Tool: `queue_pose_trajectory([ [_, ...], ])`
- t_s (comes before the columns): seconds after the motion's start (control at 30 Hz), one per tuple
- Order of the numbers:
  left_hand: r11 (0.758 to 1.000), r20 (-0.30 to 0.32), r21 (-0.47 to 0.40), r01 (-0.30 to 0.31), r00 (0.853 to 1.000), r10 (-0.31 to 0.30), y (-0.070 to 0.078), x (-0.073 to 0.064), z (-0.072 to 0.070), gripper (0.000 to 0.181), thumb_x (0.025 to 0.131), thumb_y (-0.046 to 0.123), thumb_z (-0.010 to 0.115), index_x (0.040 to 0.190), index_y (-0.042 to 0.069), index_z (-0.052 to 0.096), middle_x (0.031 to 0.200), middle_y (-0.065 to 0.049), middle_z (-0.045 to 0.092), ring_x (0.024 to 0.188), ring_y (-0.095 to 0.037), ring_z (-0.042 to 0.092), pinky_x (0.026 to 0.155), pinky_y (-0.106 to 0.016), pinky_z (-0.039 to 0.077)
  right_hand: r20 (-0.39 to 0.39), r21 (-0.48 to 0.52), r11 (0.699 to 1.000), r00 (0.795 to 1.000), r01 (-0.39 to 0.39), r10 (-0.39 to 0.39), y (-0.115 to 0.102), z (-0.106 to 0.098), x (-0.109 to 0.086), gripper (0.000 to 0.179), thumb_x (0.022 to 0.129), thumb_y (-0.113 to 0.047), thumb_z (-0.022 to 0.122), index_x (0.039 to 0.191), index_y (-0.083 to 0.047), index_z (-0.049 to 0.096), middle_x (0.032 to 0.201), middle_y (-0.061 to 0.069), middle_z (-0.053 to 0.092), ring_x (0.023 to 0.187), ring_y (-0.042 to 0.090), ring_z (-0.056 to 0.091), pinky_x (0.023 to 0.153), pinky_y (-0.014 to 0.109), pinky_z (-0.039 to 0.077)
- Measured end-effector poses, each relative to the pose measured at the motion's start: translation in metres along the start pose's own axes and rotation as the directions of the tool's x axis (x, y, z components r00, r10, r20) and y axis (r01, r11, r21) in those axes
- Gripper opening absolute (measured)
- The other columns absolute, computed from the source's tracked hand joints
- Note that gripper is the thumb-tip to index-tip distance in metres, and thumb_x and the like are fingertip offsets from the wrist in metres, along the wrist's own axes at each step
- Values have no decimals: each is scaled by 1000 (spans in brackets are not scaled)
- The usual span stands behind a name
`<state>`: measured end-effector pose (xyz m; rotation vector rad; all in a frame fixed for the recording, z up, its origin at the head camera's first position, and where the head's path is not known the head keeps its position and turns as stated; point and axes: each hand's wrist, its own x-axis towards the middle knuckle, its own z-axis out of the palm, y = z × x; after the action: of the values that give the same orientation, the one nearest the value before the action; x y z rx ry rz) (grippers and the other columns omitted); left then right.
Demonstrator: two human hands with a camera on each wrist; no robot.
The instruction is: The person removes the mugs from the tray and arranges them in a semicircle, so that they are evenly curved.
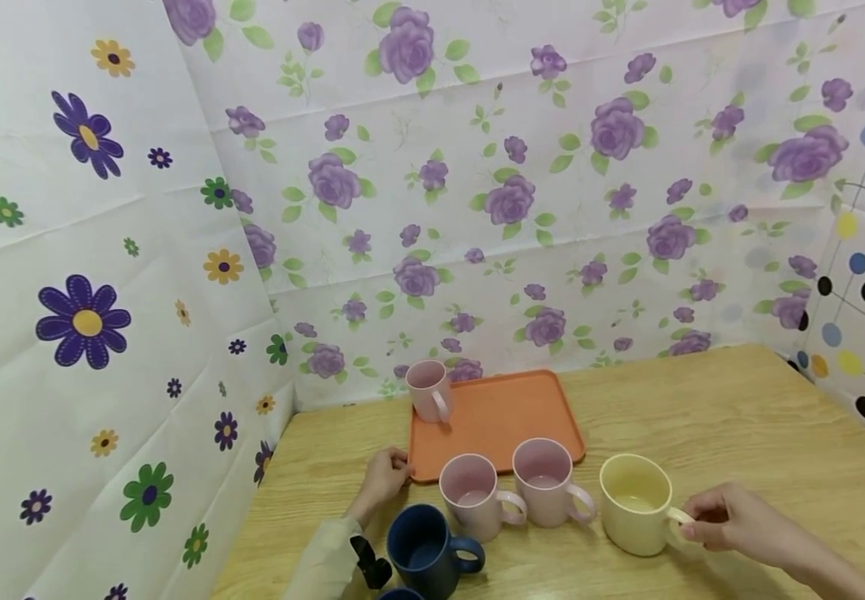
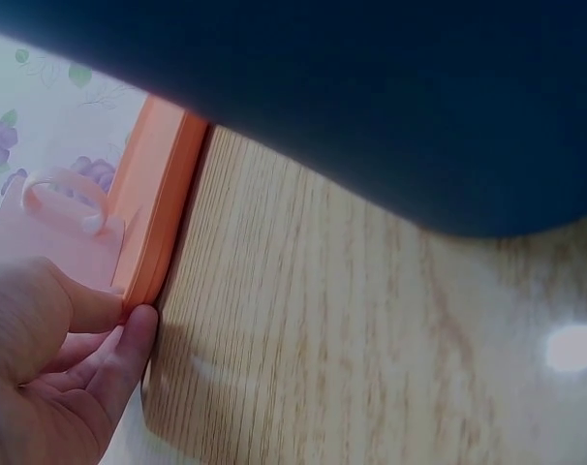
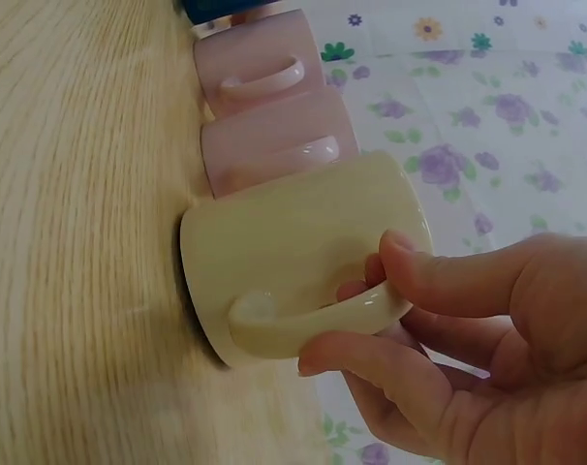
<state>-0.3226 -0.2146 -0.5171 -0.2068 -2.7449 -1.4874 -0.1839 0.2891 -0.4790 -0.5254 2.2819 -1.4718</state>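
My right hand (image 1: 736, 523) pinches the handle of a yellow mug (image 1: 637, 504) between thumb and fingers; in the right wrist view the yellow mug (image 3: 293, 252) stands by the wooden table. My left hand (image 1: 383, 477) pinches the near left corner of an orange tray (image 1: 496, 425), thumb on top and finger below in the left wrist view. A pink mug (image 1: 429, 392) stands on the tray's far left corner. Two more pink mugs, one left (image 1: 472, 497) and one right (image 1: 547, 482), stand in a row between the tray and the yellow mug.
A dark blue mug (image 1: 427, 550) stands close to the left forearm, and the rim of another blue mug (image 1: 401, 594) shows at the bottom edge. The wooden table (image 1: 702, 408) meets flowered cloth walls (image 1: 477, 275) at the back and left.
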Motion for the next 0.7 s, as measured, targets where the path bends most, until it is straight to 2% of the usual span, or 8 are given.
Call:
queue_pose_trajectory([
  [0.17, 1000, -6, 6, -7, 1000, 7, -2, 0, 0, 20, 86, -7, 63, 103, -17, 58, 81, -22, 65, 67, -24, 67, 60, -30, 58, 71, 42, 996, 994, 76, -79, 4, 4, 5, 21, 94, -10, 59, 96, 10, 64, 79, -10, 60, 70, -2, 53, 59, 19, 50],
  [0.3, 1000, -12, 22, -4, 1000, 5, -3, 3, -1, 21, 87, -6, 63, 104, -16, 58, 81, -19, 64, 67, -21, 66, 59, -27, 57, 129, 63, 988, 980, 141, -148, 5, 3, 9, 19, 96, -7, 56, 92, 11, 62, 77, -14, 57, 68, -5, 49, 53, 17, 43],
  [0.4, 999, -12, 37, 4, 1000, -4, -4, 4, -2, 21, 88, -5, 62, 105, -15, 59, 82, -17, 64, 67, -17, 65, 59, -26, 57, 168, 62, 982, 968, 177, -185, 3, 0, 10, 19, 98, -5, 51, 90, 10, 60, 70, -13, 48, 63, -6, 43, 46, 21, 34],
  [0.53, 999, -7, 46, 14, 1000, -14, -3, 3, -2, 21, 89, -3, 62, 106, -14, 59, 83, -17, 64, 68, -16, 64, 59, -26, 57, 180, -24, 982, 968, 185, -178, -4, -5, 10, 20, 99, -9, 50, 89, 4, 62, 67, -13, 43, 60, -6, 39, 44, 24, 29],
  [0.6, 999, -4, 48, 16, 1000, -16, -3, 3, -2, 21, 89, -3, 62, 106, -14, 59, 82, -18, 64, 67, -16, 64, 60, -27, 57, 170, -96, 980, 973, 176, -158, -9, -8, 9, 20, 100, -11, 50, 92, 1, 65, 74, -15, 52, 63, -5, 45, 46, 23, 35],
  [0.7, 999, 1, 41, 27, 1000, -27, -2, 2, -1, 21, 89, -3, 62, 106, -14, 59, 83, -18, 63, 67, -15, 63, 60, -26, 57, 142, -233, 958, 980, 168, -137, -20, -16, 7, 19, 100, -15, 51, 98, -4, 67, 85, -11, 64, 72, -2, 56, 53, 22, 46],
])
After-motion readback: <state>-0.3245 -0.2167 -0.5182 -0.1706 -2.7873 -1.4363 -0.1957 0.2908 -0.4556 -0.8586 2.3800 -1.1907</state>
